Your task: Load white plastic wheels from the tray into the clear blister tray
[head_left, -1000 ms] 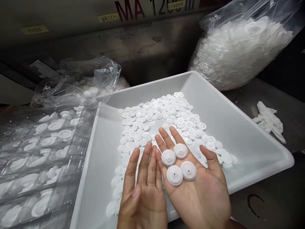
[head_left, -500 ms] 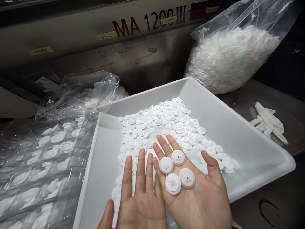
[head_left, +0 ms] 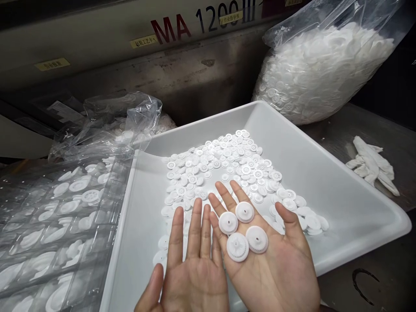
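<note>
Cradling four toothed white plastic gears on open right hand | left hand empty | fingers spread, released

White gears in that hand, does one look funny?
Yes. On the right hand, the lower-left gear lies the other way up. It shows a raised, spoked middle, while the other three gears show smooth faces.

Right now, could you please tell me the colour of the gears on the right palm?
White plastic gears, best seen in the head view.
</note>
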A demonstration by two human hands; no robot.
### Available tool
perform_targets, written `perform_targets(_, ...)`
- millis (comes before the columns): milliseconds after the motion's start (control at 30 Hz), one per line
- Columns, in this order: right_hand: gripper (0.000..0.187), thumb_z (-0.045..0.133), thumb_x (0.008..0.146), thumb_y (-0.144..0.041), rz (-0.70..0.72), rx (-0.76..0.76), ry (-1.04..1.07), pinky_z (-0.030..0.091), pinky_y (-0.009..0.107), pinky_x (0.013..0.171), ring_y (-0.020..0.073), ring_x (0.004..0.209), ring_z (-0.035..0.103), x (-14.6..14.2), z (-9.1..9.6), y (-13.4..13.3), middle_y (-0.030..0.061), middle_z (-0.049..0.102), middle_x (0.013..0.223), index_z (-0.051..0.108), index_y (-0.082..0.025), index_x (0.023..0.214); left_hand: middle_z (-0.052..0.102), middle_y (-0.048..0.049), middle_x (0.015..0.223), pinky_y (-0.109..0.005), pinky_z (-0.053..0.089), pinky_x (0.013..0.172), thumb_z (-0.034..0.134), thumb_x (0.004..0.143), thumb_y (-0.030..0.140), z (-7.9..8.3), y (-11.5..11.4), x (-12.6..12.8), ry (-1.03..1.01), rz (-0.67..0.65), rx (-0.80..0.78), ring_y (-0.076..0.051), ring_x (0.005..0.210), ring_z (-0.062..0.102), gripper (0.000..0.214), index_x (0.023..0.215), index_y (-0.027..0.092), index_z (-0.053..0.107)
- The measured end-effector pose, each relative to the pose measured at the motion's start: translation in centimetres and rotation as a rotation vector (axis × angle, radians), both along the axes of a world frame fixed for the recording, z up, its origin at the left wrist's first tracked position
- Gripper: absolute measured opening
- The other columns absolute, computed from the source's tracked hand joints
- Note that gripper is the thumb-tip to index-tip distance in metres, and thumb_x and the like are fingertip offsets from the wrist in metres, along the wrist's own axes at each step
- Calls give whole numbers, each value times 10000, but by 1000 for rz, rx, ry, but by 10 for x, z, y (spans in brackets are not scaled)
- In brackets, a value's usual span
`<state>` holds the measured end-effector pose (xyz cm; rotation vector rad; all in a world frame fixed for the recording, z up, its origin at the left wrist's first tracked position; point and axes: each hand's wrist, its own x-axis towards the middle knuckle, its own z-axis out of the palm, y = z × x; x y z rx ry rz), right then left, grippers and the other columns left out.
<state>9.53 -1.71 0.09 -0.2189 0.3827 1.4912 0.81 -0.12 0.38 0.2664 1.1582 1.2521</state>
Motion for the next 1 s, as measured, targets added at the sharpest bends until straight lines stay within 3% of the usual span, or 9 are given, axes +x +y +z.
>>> perform_targets(233, 666, 430, 939, -608, -8, 20, 2, 339, 349, 1218, 220, 1351, 585, -2, -6, -1, 105, 647, 1420, 645, -144, 1366, 598, -26, 1509, -505, 364, 1226, 605, 824, 597, -10, -1, 5, 97, 31, -43, -330, 1510, 383, 575, 1358, 389, 652)
perform_targets(400, 627, 477, 923, -607, -18, 150, -42, 376, 333, 1190, 219, 1397, 532, -2, -17, -2, 92, 615, 1459, 690, -168, 1317, 577, -34, 1534, -501, 344, 1238, 625, 825, 533, -9, -3, 6, 16, 49, -26, -321, 1543, 315, 539, 1330, 352, 685)
perform_targets(567, 607, 459, 912, -621, -5, 87, -82, 345, 327, 1190, 197, 1362, 569, -3, -14, -2, 67, 636, 1436, 726, -197, 1254, 626, -23, 1484, -480, 297, 1256, 557, 881, 502, -7, -3, 6, -104, -42, 6, -271, 1536, 341, 414, 1192, 330, 770)
perform_targets(767, 575, 476, 879, -630, -21, 3, -103, 346, 375, 1194, 205, 1339, 595, -6, -13, -1, 60, 676, 1385, 748, -231, 1190, 548, -35, 1561, -474, 322, 1247, 572, 885, 484, -4, -5, -1, -99, -95, -27, -281, 1522, 369, 545, 1413, 353, 609)
perform_targets(900, 580, 479, 883, -627, -27, 8, -96, 369, 373, 1184, 209, 1340, 595, -4, -13, -1, 67, 674, 1387, 745, -222, 1202, 553, -43, 1556, -435, 346, 1235, 514, 923, 459, -3, -3, 4, -87, -28, -41, -242, 1488, 429, 547, 1454, 335, 561)
perform_targets(1000, 573, 489, 889, -611, -32, 28, -80, 400, 343, 1158, 205, 1334, 598, -5, -13, 0, 74, 671, 1391, 749, -211, 1205, 592, -68, 1517, -441, 357, 1229, 561, 884, 449, -5, -3, 6, -55, 39, -45, -260, 1439, 497, 559, 1423, 306, 592)
